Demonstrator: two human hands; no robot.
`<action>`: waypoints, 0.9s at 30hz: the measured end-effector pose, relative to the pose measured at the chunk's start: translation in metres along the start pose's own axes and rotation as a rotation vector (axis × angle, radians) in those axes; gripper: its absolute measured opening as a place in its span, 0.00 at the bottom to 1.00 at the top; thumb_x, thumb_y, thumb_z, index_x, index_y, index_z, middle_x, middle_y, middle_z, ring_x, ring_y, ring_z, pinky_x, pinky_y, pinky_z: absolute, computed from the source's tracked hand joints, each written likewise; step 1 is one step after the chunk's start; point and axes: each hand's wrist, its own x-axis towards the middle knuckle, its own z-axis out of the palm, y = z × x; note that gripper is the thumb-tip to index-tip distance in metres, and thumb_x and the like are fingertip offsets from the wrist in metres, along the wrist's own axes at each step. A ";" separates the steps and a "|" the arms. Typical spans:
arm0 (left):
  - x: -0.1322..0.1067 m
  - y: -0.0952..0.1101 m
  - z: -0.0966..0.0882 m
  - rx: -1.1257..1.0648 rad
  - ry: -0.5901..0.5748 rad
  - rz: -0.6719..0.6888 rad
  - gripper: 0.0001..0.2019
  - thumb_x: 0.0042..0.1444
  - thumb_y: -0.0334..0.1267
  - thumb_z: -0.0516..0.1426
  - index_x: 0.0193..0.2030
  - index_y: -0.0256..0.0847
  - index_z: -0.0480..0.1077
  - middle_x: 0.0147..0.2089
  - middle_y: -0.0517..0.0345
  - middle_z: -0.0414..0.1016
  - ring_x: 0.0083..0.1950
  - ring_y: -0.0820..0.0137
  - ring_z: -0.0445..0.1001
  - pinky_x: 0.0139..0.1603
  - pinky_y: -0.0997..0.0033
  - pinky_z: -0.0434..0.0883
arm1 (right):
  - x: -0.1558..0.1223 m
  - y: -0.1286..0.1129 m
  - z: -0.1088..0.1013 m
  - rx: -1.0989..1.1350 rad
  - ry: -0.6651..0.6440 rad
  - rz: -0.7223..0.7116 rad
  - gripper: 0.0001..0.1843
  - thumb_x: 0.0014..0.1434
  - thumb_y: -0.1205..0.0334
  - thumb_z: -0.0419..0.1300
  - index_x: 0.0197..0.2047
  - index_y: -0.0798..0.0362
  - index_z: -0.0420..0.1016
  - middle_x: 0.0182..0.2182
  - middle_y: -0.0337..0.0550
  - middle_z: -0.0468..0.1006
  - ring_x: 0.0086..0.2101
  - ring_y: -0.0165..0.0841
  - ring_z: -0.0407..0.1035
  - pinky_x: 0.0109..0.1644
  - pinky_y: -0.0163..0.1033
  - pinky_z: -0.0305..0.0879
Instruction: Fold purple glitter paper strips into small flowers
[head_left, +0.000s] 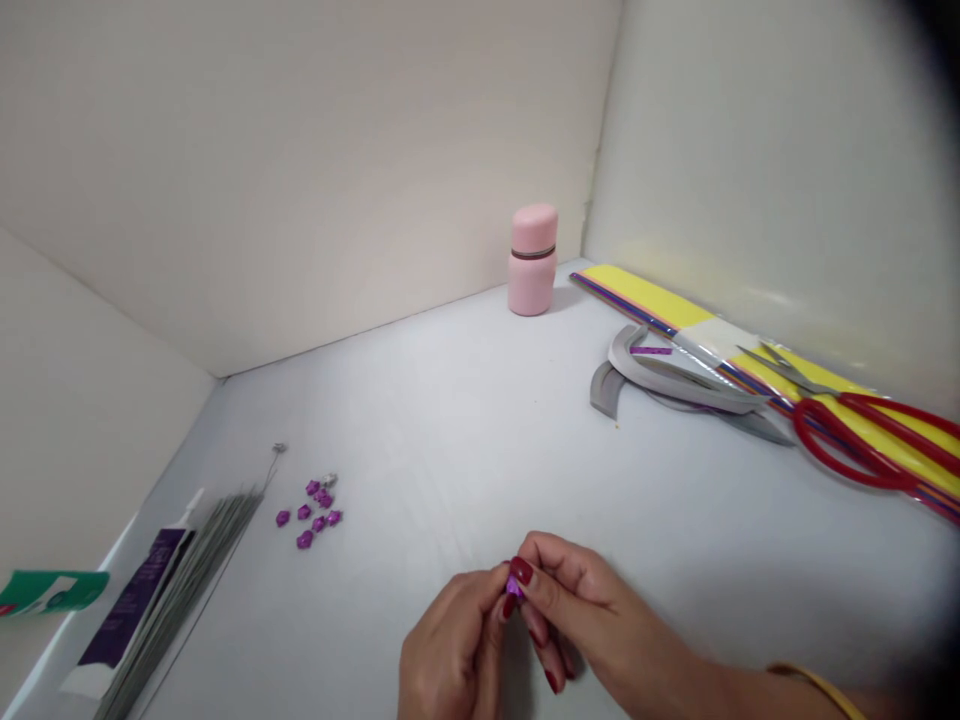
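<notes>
Left hand (450, 645) and right hand (577, 600) pinch one small shiny purple bead (514, 588) tight between them, just above the white tabletop (450, 420). More purple star-shaped beads (307, 515) lie in a little pile well off to the left.

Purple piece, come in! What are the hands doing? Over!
Left hand and right hand pinching small purple piece. More purple pieces on table, off to the left. Red scissors far right, apart from hands. Over.
</notes>
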 end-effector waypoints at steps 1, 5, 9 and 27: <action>0.001 0.000 -0.002 -0.032 0.000 -0.028 0.12 0.59 0.31 0.50 0.45 0.45 0.72 0.34 0.55 0.78 0.32 0.72 0.76 0.33 0.76 0.72 | 0.001 0.000 0.000 0.001 0.000 0.005 0.21 0.56 0.45 0.54 0.25 0.54 0.61 0.16 0.29 0.62 0.14 0.20 0.57 0.19 0.28 0.49; 0.005 0.001 -0.007 -0.095 0.015 -0.078 0.13 0.56 0.29 0.53 0.45 0.46 0.72 0.36 0.58 0.79 0.35 0.73 0.76 0.36 0.79 0.71 | 0.003 0.001 -0.003 -0.060 -0.031 -0.002 0.20 0.58 0.46 0.51 0.26 0.54 0.62 0.16 0.30 0.63 0.14 0.21 0.58 0.18 0.28 0.50; 0.004 0.001 -0.009 -0.091 0.019 -0.088 0.14 0.55 0.27 0.54 0.45 0.45 0.73 0.38 0.59 0.78 0.37 0.74 0.76 0.38 0.80 0.70 | 0.002 -0.001 -0.008 -0.283 -0.031 -0.189 0.13 0.60 0.52 0.53 0.33 0.54 0.65 0.23 0.35 0.68 0.21 0.25 0.63 0.24 0.30 0.60; -0.002 0.008 0.001 0.069 0.160 -0.043 0.12 0.56 0.29 0.52 0.44 0.45 0.72 0.34 0.58 0.80 0.33 0.71 0.77 0.32 0.76 0.73 | -0.001 -0.006 -0.015 -1.035 0.006 -0.643 0.11 0.63 0.66 0.47 0.39 0.54 0.71 0.28 0.43 0.78 0.29 0.31 0.72 0.32 0.32 0.67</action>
